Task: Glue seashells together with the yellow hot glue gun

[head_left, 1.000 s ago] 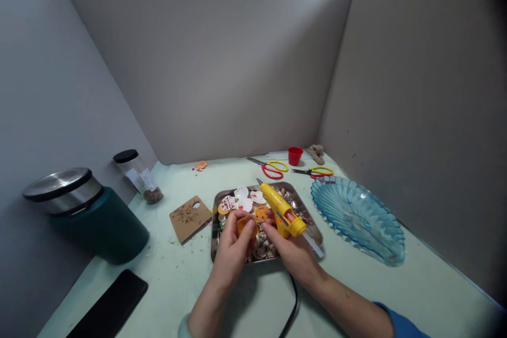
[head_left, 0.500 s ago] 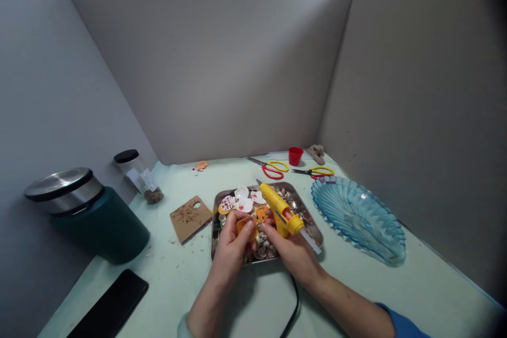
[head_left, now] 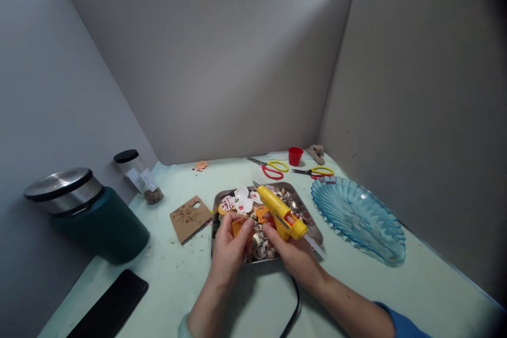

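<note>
My left hand [head_left: 230, 240] is closed on a small orange piece [head_left: 238, 226], pinched between thumb and fingers; its exact kind is hard to make out. Wrapped round the handle of a yellow glue gun [head_left: 279, 211] is my right hand [head_left: 291, 248]. The gun's nozzle points up and left, and a clear glue stick [head_left: 316, 247] sticks out of its back. Both hands are over the near part of a metal tray [head_left: 316, 227], a short gap between their fingertips. In the tray lie several small shells [head_left: 261, 248] and white and orange decorated pieces [head_left: 244, 204].
Left stand a green flask [head_left: 99, 227], a black-lidded jar [head_left: 138, 177], a phone [head_left: 111, 303] and a brown board [head_left: 190, 219]. Behind the tray are two pairs of scissors [head_left: 273, 169] and a red cup [head_left: 295, 156]. A blue glass dish [head_left: 358, 216] sits right; a black cord [head_left: 293, 309] runs in front.
My hands have moved slightly apart, and the fingertips of my right hand have left the orange piece. The glue gun has shifted and tilted a little; the orange piece stays in my left hand.
</note>
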### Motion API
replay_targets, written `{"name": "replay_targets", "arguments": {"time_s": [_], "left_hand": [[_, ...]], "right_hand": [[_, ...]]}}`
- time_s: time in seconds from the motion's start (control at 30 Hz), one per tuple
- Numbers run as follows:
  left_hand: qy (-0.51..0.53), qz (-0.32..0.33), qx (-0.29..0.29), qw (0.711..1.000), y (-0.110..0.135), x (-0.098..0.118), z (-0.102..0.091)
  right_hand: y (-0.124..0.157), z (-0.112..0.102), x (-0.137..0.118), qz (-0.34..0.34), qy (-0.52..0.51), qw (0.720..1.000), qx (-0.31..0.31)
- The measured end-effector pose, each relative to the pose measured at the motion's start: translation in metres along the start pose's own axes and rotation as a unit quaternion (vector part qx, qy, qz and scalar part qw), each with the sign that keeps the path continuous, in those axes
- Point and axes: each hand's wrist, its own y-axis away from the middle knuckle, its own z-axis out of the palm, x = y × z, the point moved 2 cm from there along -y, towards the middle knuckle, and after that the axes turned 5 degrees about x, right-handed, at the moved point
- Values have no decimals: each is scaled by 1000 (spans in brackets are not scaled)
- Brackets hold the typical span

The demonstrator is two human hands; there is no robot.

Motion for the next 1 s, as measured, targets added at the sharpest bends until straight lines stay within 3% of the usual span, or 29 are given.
{"name": "replay_targets", "arguments": {"time_s": [0.33,0.6,0.77,1.0], "left_hand": [[33,14,42,998,-2,3,-3],[51,22,61,997,-4,2,-8],[62,20,82,994,-4,3,-8],[100,8,98,990,-2,7,-5]], "right_hand": [[3,-2,7,62,19,996,-53],[-1,-2,0,61,8,984,-166],[-3,-3,-7,5,50,987,-155],[-2,-2,-3,16,52,985,-166]]}}
